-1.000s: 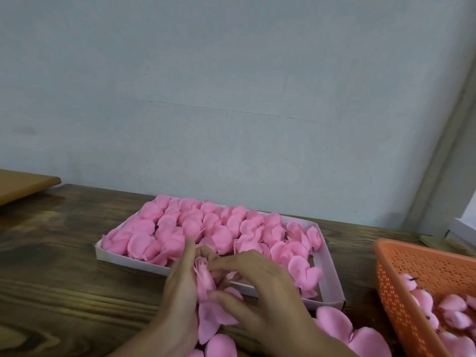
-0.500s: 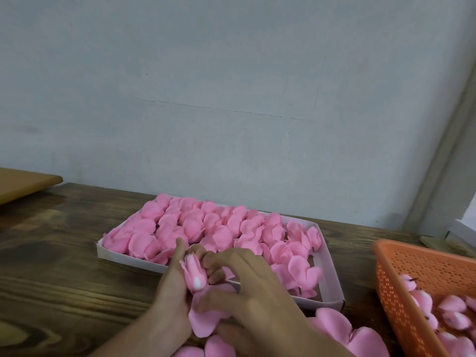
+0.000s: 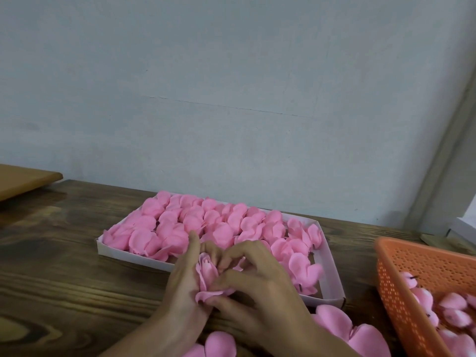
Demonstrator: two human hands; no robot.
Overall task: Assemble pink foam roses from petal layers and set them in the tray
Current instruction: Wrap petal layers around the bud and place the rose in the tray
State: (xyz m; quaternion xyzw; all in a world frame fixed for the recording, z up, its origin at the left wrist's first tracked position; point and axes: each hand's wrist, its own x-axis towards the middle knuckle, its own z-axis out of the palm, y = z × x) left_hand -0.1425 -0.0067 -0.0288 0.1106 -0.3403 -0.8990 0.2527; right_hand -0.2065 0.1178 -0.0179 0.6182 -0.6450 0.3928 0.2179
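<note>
Pink foam rose [image 3: 207, 273] pinched between left hand [image 3: 180, 287] and right hand [image 3: 260, 287], beside tray [image 3: 123, 253]

Matt pink foam roses [image 3: 195, 222] fill a white card tray [image 3: 332, 276] on glossy, grainy wood (orange perforated plastic basket [image 3: 422, 274] beside).

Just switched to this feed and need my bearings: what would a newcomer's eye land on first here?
The white tray at table centre, packed almost full with pink foam roses, stands out first. Right in front of it, the left hand and right hand together hold a half-built rose. An orange basket of pink pieces sits at the right edge.
</note>
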